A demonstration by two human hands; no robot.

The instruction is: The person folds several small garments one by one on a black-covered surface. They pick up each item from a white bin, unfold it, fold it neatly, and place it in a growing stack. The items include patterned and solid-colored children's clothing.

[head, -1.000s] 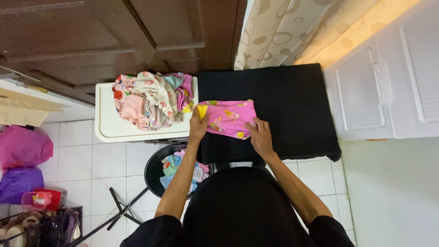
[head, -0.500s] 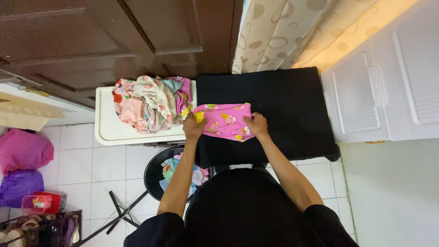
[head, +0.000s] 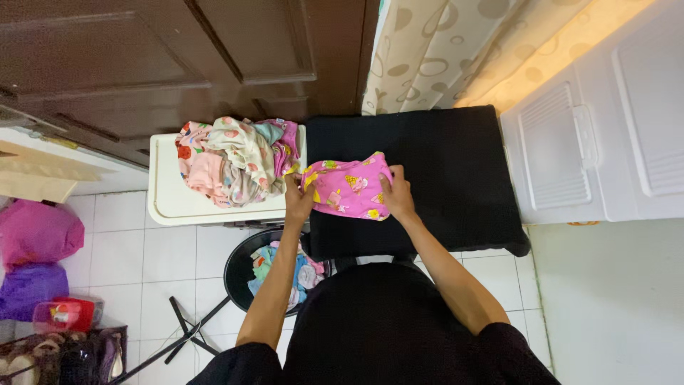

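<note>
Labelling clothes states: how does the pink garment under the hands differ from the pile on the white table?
The pink garment is one piece, laid fairly flat on the black surface; the clothes pile is many crumpled pieces, heaped. Both hands grip the garment; neither grips the pile. Both are colourful printed fabric.

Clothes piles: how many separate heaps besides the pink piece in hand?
2: a mixed heap on the white table at left, and another in the black basin below, partly hidden by the left arm.
</note>
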